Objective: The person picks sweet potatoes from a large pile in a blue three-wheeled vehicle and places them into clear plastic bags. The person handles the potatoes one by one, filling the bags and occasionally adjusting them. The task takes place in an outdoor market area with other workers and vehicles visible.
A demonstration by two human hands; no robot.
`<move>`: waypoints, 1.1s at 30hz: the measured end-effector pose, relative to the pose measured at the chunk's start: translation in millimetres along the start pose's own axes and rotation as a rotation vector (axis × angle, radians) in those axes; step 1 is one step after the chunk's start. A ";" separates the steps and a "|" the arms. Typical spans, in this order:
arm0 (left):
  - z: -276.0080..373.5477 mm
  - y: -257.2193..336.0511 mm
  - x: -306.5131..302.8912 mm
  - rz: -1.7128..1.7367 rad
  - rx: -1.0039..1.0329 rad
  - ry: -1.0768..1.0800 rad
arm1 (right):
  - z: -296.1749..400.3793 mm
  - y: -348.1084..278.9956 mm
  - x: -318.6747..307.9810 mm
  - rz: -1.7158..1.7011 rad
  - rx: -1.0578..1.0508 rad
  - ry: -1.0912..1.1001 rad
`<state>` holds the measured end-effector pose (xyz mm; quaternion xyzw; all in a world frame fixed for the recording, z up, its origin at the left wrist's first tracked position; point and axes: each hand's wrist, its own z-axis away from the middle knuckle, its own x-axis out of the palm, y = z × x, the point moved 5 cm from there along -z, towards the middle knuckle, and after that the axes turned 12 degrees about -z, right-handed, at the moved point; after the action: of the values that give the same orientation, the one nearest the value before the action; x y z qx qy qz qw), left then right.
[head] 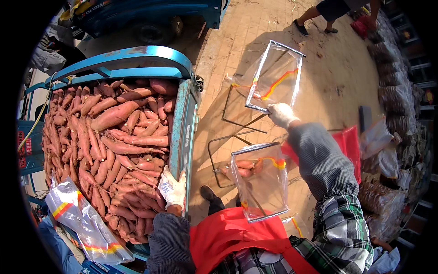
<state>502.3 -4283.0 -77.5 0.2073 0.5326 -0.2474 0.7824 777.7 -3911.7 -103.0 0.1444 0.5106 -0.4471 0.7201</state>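
Sweet potatoes (119,144) are heaped in the blue metal cart bed (186,126). My left hand (172,186), in a white glove, rests on the bed's side edge beside the heap; its fingers look spread and nothing shows in it. My right hand (282,115), also gloved, is at the near corner of a metal bag frame (256,109), over which a clear plastic bag (282,72) is stretched open; the fingers close on that corner. A second clear bag (263,191) hangs on another frame before me, with several sweet potatoes (244,167) at its bottom.
Flat clear bags (82,222) lie on the heap's near left corner. Filled bags (390,89) are stacked along the right. A person (316,15) walks at the top right. Another blue vehicle (150,17) stands beyond the cart. Red material (347,147) lies beside my right arm.
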 end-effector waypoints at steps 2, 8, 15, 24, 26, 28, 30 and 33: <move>4.2 -11.5 10.7 -0.027 0.017 0.099 | 15.0 -10.1 11.0 -0.022 -0.083 -0.018; 2.0 -4.2 0.5 0.016 -0.008 -0.028 | 36.7 -21.8 21.6 0.063 -0.200 -0.094; 7.3 -18.7 17.5 -0.035 0.039 0.110 | 60.9 -70.0 -26.0 -0.038 -0.306 0.237; 10.5 -17.4 6.2 -0.015 0.030 -0.007 | 260.9 -153.6 91.1 -0.549 -0.175 -0.208; 9.2 -20.7 6.9 0.071 0.054 -0.043 | 287.6 -183.0 104.7 -0.690 -0.097 -0.219; 3.7 -24.5 11.3 0.184 0.111 -0.089 | 308.3 -208.7 117.5 -0.792 -0.075 -0.175; 6.6 -42.1 8.2 0.477 0.097 -0.011 | 324.9 -224.4 136.2 -0.782 -0.077 -0.204; 4.8 -80.9 -39.3 0.774 -0.095 0.245 | 340.1 -250.5 133.1 -0.888 0.003 -0.224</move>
<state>444.5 -4343.4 -44.0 0.3841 0.5155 0.1168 0.7570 796.2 -4343.7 -7.2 -0.1366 0.4412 -0.7260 0.5095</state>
